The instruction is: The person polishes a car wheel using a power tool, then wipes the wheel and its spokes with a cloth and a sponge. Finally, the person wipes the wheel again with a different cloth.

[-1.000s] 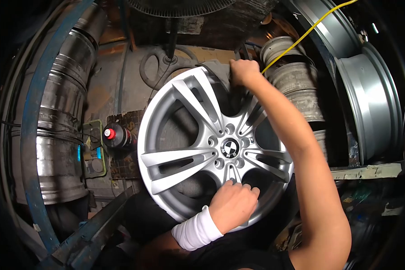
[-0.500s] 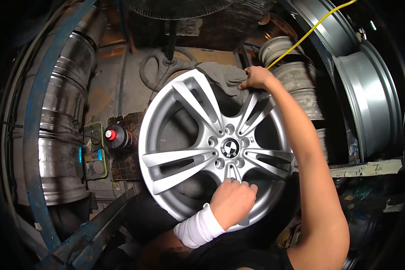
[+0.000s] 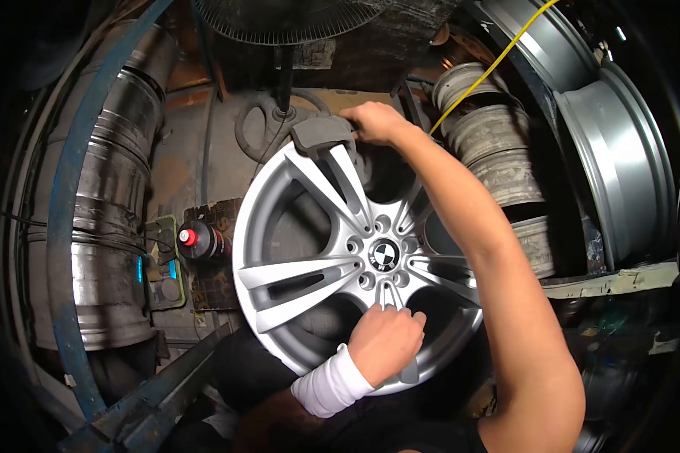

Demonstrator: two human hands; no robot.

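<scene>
A silver alloy wheel [image 3: 295, 269] with double spokes and a round BMW centre cap [image 3: 384, 255] lies face up in front of me. My left hand [image 3: 384, 343], with a white band [image 3: 331, 386] at the wrist, is closed around the lower spoke. At the far rim, my right hand [image 3: 380, 123] grips a grey cloth [image 3: 321, 134]. The cloth lies over the rim at the outer end of the upper-left spoke. My right forearm crosses over the wheel's right side and hides part of it.
A dark bottle with a red cap [image 3: 188, 237] stands left of the wheel, beside a green-edged tray [image 3: 162, 302]. Stacked metal rims [image 3: 106, 283] line the left behind a blue frame bar [image 3: 62, 219]. More rims [image 3: 499, 132] stand at right. A fan [image 3: 287, 26] is at the back.
My right hand has moved left along the far rim with the cloth, from the upper-right spoke to the upper-left one. My left hand stays on the lower spoke.
</scene>
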